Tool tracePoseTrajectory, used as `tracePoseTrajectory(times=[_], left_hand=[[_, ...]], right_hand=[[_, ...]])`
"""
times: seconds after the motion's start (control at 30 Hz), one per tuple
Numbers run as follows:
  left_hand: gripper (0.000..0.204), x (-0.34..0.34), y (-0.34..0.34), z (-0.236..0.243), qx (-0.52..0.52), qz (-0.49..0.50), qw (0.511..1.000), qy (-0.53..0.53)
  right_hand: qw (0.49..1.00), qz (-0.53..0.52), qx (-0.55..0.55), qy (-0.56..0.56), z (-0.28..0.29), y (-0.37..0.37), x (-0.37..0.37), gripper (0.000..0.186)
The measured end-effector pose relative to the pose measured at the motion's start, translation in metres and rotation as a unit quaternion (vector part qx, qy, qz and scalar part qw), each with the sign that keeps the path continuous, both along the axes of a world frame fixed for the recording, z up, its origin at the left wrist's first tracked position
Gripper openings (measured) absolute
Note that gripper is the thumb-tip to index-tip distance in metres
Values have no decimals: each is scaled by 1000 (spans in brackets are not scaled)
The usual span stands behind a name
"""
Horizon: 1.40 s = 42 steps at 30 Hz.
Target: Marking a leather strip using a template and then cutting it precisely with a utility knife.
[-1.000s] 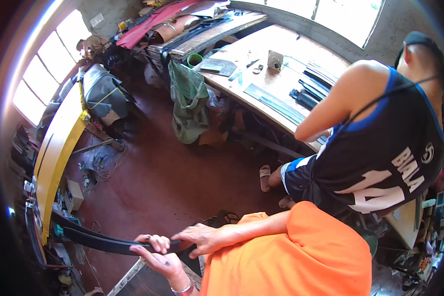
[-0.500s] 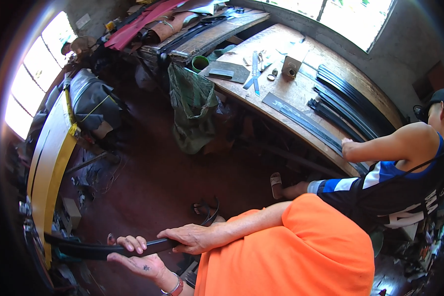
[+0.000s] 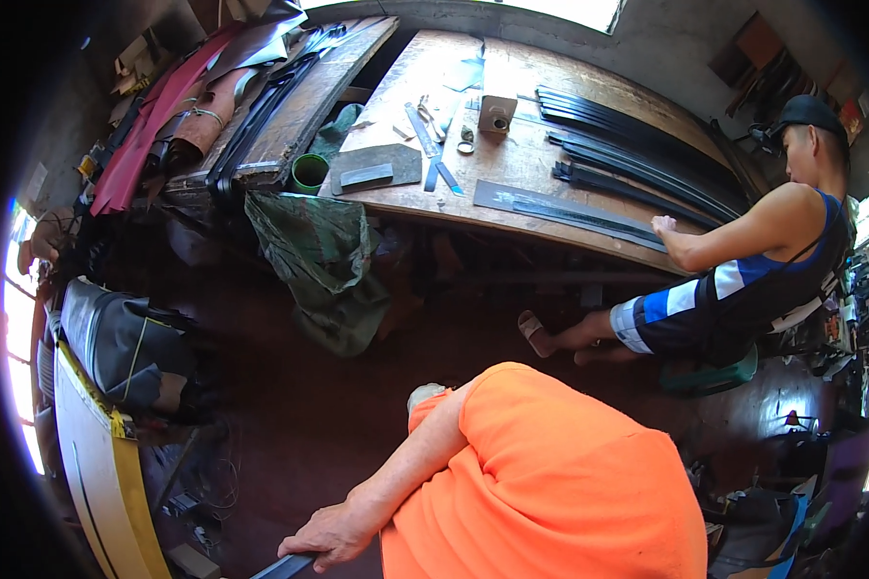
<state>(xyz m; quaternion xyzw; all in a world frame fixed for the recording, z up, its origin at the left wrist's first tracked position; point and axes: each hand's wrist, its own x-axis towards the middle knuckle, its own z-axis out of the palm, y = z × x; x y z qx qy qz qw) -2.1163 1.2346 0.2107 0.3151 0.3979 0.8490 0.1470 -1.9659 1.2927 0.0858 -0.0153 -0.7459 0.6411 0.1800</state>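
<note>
My right hand (image 3: 333, 533) is low in the view, left of centre, at the end of my bare right arm below the orange sleeve. Its fingers are closed over a dark flat strap (image 3: 285, 566). Only a short, shiny piece of that strap shows; the rest runs out past the lower edge. My left hand is out of view. Beside the orange shirt (image 3: 550, 463) a small pale rounded thing (image 3: 427, 393) shows, too little of it to name.
A wooden bench (image 3: 396, 198) carries black strips (image 3: 628, 125), a ruler (image 3: 420, 130) and a small box (image 3: 497, 113). A co-worker (image 3: 782, 241) in a cap stands at its right, one hand on a long strip. A green sack (image 3: 319, 270) hangs from the bench; a yellow-edged board (image 3: 106, 454) stands left.
My view has shifted, so the bench sits further left. My right hand has gone lower with the strap. My left hand, under the strap before, has left the view.
</note>
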Motion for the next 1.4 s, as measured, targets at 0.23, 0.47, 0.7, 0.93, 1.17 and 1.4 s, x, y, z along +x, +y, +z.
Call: tracePoseTrajectory(times=[0.23, 0.47, 0.7, 0.93, 1.17, 1.4], left_hand=[[50, -71, 62, -21, 58, -188, 979, -55], [75, -49, 191, -65, -34, -159, 956, -245], [66, -116, 271, -56, 9, -24, 990, -141], [66, -213, 251, -47, 62, 129, 981, -131], [69, -246, 222, -86, 48, 228, 965, -121], [50, -240, 154, -139, -51, 262, 958, -104]], right_hand=[[998, 30, 3, -59, 13, 83, -54, 53], [982, 2, 25, -188, -8, 199, -72, 56], [972, 99, 41, -210, -37, 308, -111, 49], [953, 164, 65, -248, -49, 353, -173, 41], [942, 204, 36, -264, -88, 350, -253, 37], [902, 348, 64, -249, -52, 269, -374, 33]])
